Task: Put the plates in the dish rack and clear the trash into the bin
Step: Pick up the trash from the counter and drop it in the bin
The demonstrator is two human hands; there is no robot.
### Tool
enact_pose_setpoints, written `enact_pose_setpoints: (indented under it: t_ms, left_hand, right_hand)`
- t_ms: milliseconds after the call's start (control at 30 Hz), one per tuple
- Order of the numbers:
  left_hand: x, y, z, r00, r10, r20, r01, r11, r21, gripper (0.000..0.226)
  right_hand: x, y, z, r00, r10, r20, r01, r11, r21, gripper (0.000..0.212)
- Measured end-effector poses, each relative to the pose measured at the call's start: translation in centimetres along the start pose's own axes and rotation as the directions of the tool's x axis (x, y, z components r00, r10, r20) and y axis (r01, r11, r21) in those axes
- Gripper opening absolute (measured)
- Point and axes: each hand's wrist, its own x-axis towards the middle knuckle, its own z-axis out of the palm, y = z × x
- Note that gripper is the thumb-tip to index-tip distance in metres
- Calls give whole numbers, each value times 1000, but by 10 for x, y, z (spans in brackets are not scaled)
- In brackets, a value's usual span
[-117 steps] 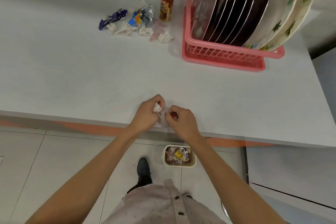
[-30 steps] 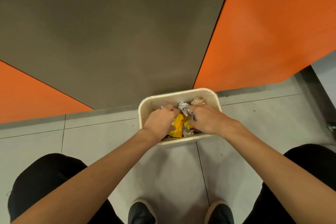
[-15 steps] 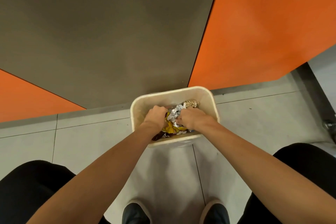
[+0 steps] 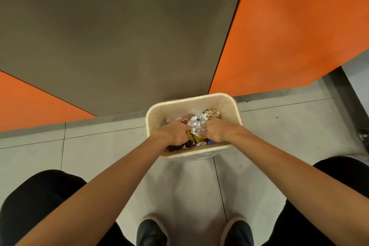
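Observation:
A cream rectangular bin (image 4: 191,98) stands on the tiled floor against the cabinet front. It holds crumpled trash: a silver foil wrapper (image 4: 196,124), a yellow wrapper (image 4: 194,138) and a tan paper wad (image 4: 213,113). Both my hands are inside the bin, on top of the trash. My left hand (image 4: 173,136) is curled into a fist at the left of the foil. My right hand (image 4: 216,132) is curled at the foil's right edge, touching it. The fingertips are hidden, so what lies under them does not show. No plates or dish rack are in view.
A grey cabinet panel (image 4: 119,36) rises behind the bin, with orange panels (image 4: 299,26) on both sides. My knees (image 4: 36,201) and shoes (image 4: 151,231) frame the floor tiles in front of the bin. A dark strip (image 4: 343,94) runs along the right.
The view dropped from the counter to the bin on the floor. Both hands went into the bin and, over the last second, drew closer together and sank onto the trash.

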Motion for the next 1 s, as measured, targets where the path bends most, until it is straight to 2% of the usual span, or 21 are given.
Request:
enact_pose_setpoints:
  t_ms: [133,233,333,500,600,767,933,1000]
  left_hand:
    - [-16,0,-3,980,50,-194,-62,997,-55,38]
    - [-25,1,-6,961,72,-267,-88,995,-48,32]
    - [-38,3,-13,930,95,-354,-121,991,-51,41]
    - [-69,7,-31,843,138,-521,-256,953,-161,36]
    - [-87,14,-42,754,145,-641,-353,912,-210,33]
    - [-118,28,-66,620,77,-781,-484,821,-303,30]
    - [-153,52,-113,412,68,-909,-614,758,-222,24]
    - [-169,62,-133,358,82,-930,-642,745,-181,23]
  right_hand:
    - [-25,1,-13,995,-61,-78,64,998,24,44]
    - [-33,-6,-20,987,-81,-142,90,994,57,39]
    - [-46,-11,-30,977,-103,-185,118,990,75,31]
    - [-67,-15,-45,937,-158,-312,214,965,154,26]
    - [-78,-19,-49,889,-190,-416,274,950,151,25]
    - [-109,-29,-63,732,-204,-650,404,898,173,26]
    - [-148,-42,-106,486,-246,-839,556,828,79,29]
    - [-164,-50,-124,400,-252,-881,598,801,43,27]
